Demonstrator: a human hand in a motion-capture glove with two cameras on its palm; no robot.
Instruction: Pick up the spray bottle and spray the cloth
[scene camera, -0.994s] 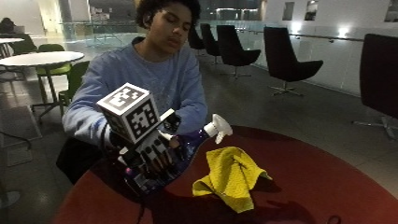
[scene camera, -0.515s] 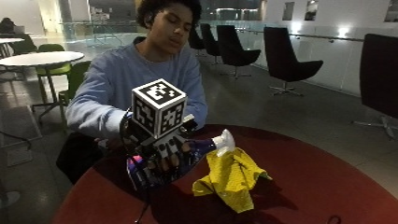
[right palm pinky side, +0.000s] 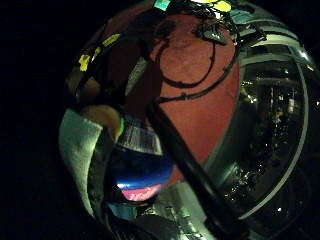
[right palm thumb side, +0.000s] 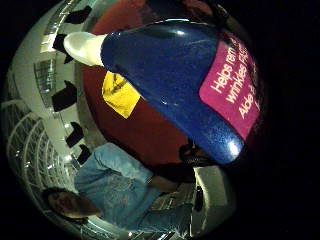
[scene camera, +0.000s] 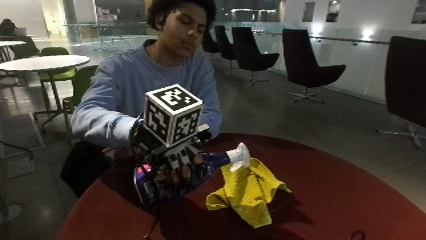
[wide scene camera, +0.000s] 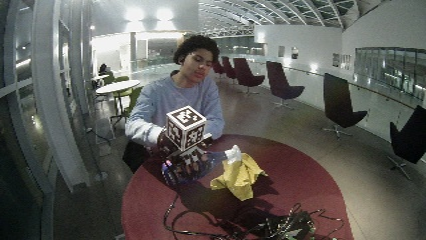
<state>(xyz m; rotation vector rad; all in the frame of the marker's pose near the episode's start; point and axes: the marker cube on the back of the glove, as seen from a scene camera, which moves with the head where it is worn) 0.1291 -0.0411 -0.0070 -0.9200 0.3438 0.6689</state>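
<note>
Behind the person stretches a dim hall of black swivel chairs, pale round tables and glass railing, and the work sits on a round red counter (scene camera: 346, 200). Of the two hands, only the gloved right hand (scene camera: 174, 167) can be made out at the task: its fingers are curled round the body of the blue spray bottle (scene camera: 212, 161), which it holds lifted and tipped on its side above the counter, the white nozzle (scene camera: 239, 156) pointing toward the yellow cloth (scene camera: 249, 190) and ending right at the cloth's near upper edge. The bare hand cannot be picked out in these views. The cloth lies crumpled in a heap on the counter just beside the bottle. The step in hand looks like the spraying itself, and to do it well the nozzle would best be drawn back a little from the fabric so the mist spreads, aimed down at the middle of the heap, with the bottle kept level enough for the liquid to reach the feed tube; whether a finger rests on the trigger cannot be told. In the thumb-side palm view a pink label (right palm thumb side: 235, 85) on the bottle reads "Helps rem… wrinkles", with a further line beginning "Aide"; no brand name is legible. The other palm view shows what seems a barcode panel (right palm pinky side: 140, 137), unreadable.
</note>
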